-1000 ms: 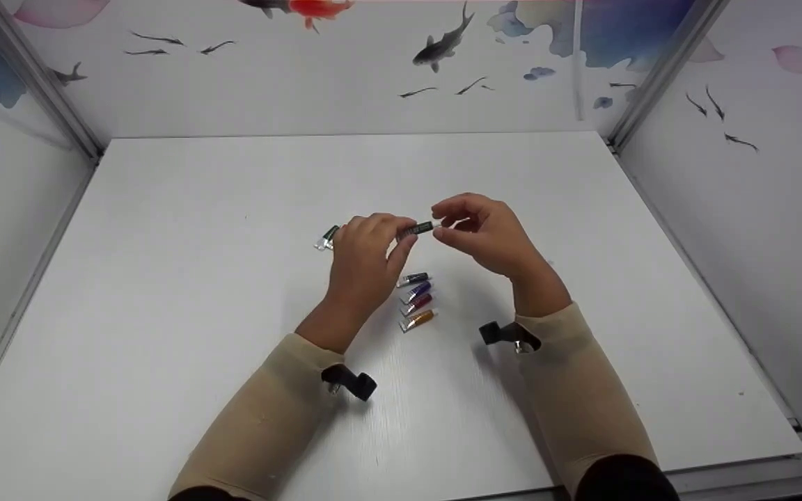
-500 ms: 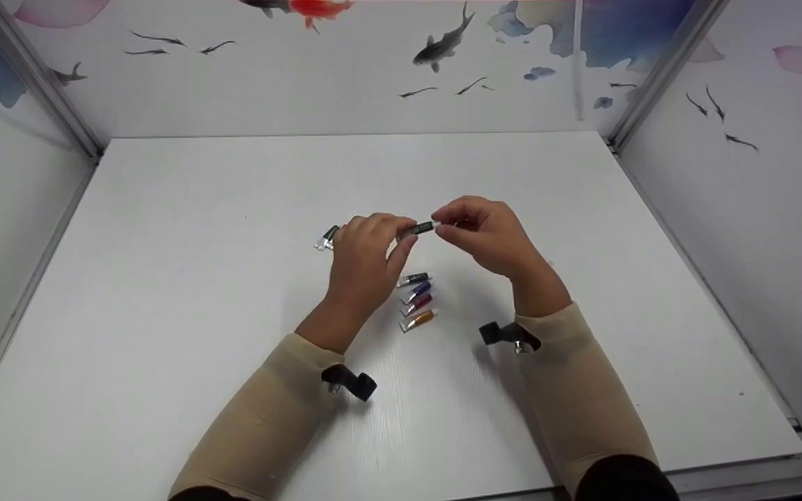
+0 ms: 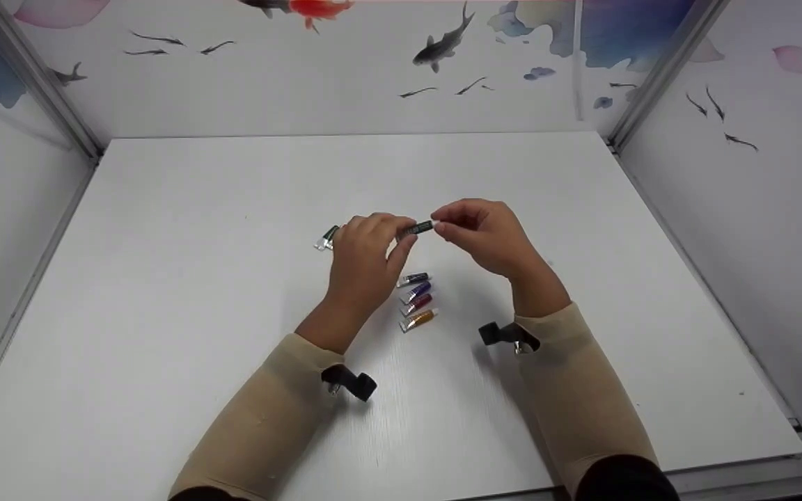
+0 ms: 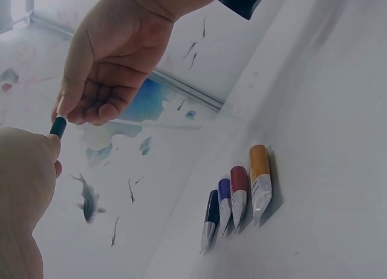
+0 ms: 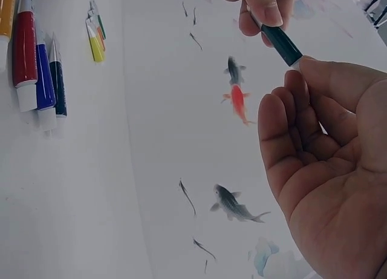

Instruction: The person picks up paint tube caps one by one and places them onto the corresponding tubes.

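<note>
A dark green paint tube [image 5: 282,45] is held above the table, its white cap [image 5: 296,65] pointing toward my right hand. Thumb and fingers of my left hand [image 3: 366,257] pinch the tube's body, covering its rear end. My right hand [image 3: 488,236] pinches the cap between thumb and forefinger, with the other fingers curled in beneath. Below the hands, a row of tubes lies on the table: a dark one [image 4: 210,213], a purple one [image 4: 224,200], a red one [image 4: 239,188] and an orange one [image 4: 260,170].
Beyond my left hand lies a second small group of tubes, partly hidden in the head view; a yellow tube [image 5: 95,44] shows among them in the right wrist view. White panels printed with fish enclose the white table [image 3: 199,209] at the back and sides.
The right hand's raised forefinger has come down slightly, and its fingers have drawn together at the cap. My left hand and the tube have stayed in place.
</note>
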Demonstrator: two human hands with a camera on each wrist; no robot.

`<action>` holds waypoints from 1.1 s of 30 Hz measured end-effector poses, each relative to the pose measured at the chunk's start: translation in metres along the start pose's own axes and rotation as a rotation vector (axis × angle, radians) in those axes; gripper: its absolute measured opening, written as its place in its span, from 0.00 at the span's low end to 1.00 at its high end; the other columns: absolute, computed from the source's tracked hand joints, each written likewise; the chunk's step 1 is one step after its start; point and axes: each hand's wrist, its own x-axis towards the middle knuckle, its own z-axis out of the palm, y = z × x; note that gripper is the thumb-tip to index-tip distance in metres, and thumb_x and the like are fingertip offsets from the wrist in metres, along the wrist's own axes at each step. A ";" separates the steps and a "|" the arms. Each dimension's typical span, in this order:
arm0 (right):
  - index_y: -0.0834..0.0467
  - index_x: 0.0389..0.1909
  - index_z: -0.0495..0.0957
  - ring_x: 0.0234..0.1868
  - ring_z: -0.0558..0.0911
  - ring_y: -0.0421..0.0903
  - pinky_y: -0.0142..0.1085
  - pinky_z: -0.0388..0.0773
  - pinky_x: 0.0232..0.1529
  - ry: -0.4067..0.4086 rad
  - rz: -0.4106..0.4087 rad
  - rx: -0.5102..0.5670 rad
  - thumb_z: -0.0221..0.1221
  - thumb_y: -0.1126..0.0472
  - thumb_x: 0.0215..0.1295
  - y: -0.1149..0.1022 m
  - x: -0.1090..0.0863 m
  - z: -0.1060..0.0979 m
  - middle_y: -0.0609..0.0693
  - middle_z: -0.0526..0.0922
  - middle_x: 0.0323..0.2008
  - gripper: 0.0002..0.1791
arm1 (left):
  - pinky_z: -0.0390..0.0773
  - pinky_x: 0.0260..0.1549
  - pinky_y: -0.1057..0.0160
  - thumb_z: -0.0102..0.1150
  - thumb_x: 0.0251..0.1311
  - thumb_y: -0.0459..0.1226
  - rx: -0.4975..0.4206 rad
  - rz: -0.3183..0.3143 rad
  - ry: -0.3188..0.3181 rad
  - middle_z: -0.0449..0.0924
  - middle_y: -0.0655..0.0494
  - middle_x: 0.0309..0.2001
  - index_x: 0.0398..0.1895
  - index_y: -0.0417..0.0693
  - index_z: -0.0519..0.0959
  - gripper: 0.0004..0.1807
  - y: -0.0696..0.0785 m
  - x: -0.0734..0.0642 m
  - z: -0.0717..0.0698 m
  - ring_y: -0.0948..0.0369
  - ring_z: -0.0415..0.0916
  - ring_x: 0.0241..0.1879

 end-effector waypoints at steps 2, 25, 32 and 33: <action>0.53 0.49 0.90 0.37 0.82 0.48 0.31 0.82 0.39 -0.001 0.001 0.003 0.69 0.56 0.73 0.000 0.000 0.000 0.51 0.90 0.41 0.09 | 0.75 0.50 0.55 0.59 0.78 0.51 0.002 0.001 0.004 0.89 0.64 0.52 0.59 0.59 0.85 0.15 0.000 0.000 0.000 0.58 0.81 0.50; 0.54 0.49 0.89 0.40 0.86 0.53 0.32 0.83 0.43 -0.018 0.070 -0.017 0.67 0.56 0.74 -0.005 0.000 0.002 0.57 0.90 0.41 0.09 | 0.75 0.52 0.53 0.59 0.78 0.51 0.017 -0.014 -0.016 0.88 0.62 0.52 0.58 0.58 0.85 0.15 0.002 0.000 0.001 0.57 0.81 0.52; 0.54 0.47 0.90 0.40 0.86 0.55 0.32 0.82 0.40 -0.018 0.060 0.004 0.67 0.57 0.74 -0.005 0.000 0.002 0.51 0.89 0.36 0.08 | 0.76 0.52 0.53 0.60 0.78 0.50 0.018 -0.005 -0.009 0.89 0.62 0.53 0.59 0.58 0.85 0.15 0.002 -0.001 -0.001 0.57 0.82 0.52; 0.54 0.47 0.90 0.39 0.86 0.54 0.32 0.82 0.40 -0.017 0.058 0.004 0.67 0.57 0.74 -0.004 0.000 0.002 0.50 0.89 0.36 0.08 | 0.76 0.52 0.53 0.60 0.78 0.50 0.021 -0.006 -0.010 0.89 0.62 0.53 0.59 0.58 0.85 0.15 0.002 -0.001 -0.001 0.57 0.82 0.52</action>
